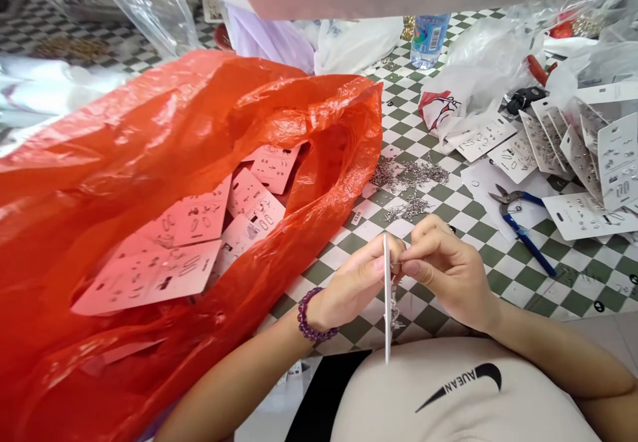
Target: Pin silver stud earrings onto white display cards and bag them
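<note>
My left hand (353, 282), with a purple bead bracelet (310, 316) on its wrist, grips a white jewellery card (387, 296) seen edge-on. My right hand (448, 269) meets the card's far edge, its fingertips pinching something tiny there. That pinched item is mostly hidden, but it looks like a small metal jewellery piece. More silvery pieces (395, 312) hang on the card's lower part. To the left, a red plastic bag (149, 163) lies open, with several pink earring cards (149, 276) inside.
Loose silvery pieces (409, 176) lie on the green-and-white checked tablecloth (503, 262). Blue-handled pliers (518, 219) rest near my right hand. Several white jewellery cards (583, 156) are heaped at right, with plastic bags (478, 63) and a water bottle (431, 40) behind.
</note>
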Action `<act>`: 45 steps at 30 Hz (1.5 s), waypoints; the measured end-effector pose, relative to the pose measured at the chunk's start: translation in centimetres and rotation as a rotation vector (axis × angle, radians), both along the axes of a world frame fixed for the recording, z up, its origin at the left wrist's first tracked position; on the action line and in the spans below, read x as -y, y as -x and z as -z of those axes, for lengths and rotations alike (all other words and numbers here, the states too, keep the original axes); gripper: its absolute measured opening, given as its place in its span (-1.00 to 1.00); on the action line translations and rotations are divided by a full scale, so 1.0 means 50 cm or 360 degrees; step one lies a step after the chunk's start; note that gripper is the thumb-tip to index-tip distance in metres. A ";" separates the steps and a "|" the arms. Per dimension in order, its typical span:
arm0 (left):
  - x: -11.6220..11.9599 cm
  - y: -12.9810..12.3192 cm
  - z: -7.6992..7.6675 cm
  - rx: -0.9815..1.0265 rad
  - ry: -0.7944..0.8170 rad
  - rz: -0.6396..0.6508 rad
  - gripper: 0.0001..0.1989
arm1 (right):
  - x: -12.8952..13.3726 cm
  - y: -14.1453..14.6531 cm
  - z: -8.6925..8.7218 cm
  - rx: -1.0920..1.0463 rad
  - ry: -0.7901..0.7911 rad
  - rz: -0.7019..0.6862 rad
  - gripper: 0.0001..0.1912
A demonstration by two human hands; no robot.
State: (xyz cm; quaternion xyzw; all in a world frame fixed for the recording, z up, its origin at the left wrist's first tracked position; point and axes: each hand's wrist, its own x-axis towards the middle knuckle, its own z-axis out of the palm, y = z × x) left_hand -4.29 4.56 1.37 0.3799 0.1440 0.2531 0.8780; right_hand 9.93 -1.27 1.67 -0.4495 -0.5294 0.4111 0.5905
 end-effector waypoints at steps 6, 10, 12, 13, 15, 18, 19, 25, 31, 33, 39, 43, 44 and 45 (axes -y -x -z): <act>0.002 0.005 0.011 0.0105 -0.0091 0.0052 -0.84 | 0.000 0.003 -0.005 0.0047 -0.0138 0.0073 -0.98; 0.004 0.007 0.008 0.0118 -0.0165 0.0048 -0.86 | -0.001 0.003 -0.005 0.0161 -0.0296 0.0101 -0.93; 0.005 0.007 0.006 0.0123 -0.0169 0.0035 -0.85 | 0.000 0.001 -0.005 0.0236 -0.0333 0.0115 -0.91; 0.004 0.007 0.006 0.0137 -0.0166 0.0031 -0.86 | 0.000 0.001 -0.005 0.0266 -0.0340 0.0121 -0.90; 0.003 0.007 0.006 0.0165 -0.0165 0.0029 -0.86 | 0.003 0.000 -0.005 0.0312 -0.0344 0.0131 -0.88; 0.001 0.006 0.006 0.0166 -0.0195 0.0020 -0.85 | 0.006 0.001 -0.007 0.0329 -0.0334 0.0141 -0.89; 0.001 0.007 0.006 0.0157 -0.0210 0.0021 -0.85 | 0.007 0.002 -0.007 0.0322 -0.0324 0.0151 -0.90; 0.002 0.012 0.009 0.0131 -0.0228 0.0072 -0.93 | 0.004 0.007 -0.005 0.0268 -0.0292 0.0165 -0.95; 0.003 0.014 0.010 0.0116 -0.0219 0.0084 -0.94 | 0.003 0.006 -0.002 0.0276 -0.0327 0.0153 -0.94; 0.003 0.014 0.010 0.0106 -0.0211 0.0082 -0.94 | 0.004 0.005 -0.002 0.0279 -0.0337 0.0148 -0.93; 0.003 0.011 0.012 0.0130 -0.0220 0.0075 -0.93 | 0.005 0.003 -0.001 0.0306 -0.0371 0.0158 -0.93; 0.002 0.011 0.013 0.0129 -0.0235 0.0079 -0.89 | 0.006 0.002 -0.001 0.0344 -0.0413 0.0172 -0.93; 0.001 0.011 0.012 0.0116 -0.0242 0.0084 -0.88 | 0.006 0.001 -0.002 0.0360 -0.0427 0.0176 -0.93; 0.001 0.012 0.012 0.0100 -0.0249 0.0088 -0.87 | 0.006 0.001 -0.003 0.0377 -0.0438 0.0179 -0.93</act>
